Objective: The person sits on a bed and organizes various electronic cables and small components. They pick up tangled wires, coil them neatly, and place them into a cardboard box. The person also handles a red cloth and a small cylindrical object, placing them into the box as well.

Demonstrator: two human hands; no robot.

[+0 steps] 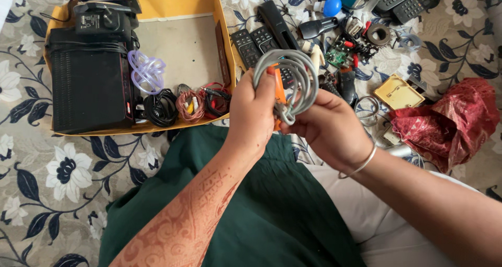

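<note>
Both hands meet at the centre of the head view around a coil of grey cable (293, 76). My left hand (251, 115) grips the coil's left side, fingers closed over the loops. My right hand (329, 126) holds the lower right of the coil, where an orange piece (280, 92) shows between the two hands. The coil is raised above the floral cloth, just right of a yellow cardboard box (172, 3).
The box holds a black device (89, 84), a black adapter (102, 19), a clear plastic coil (146, 71) and bundled black and red cables (188, 105). Remote controls (261, 37), a blue bulb (332, 6), small electronic parts and a red cloth (449, 120) lie to the right.
</note>
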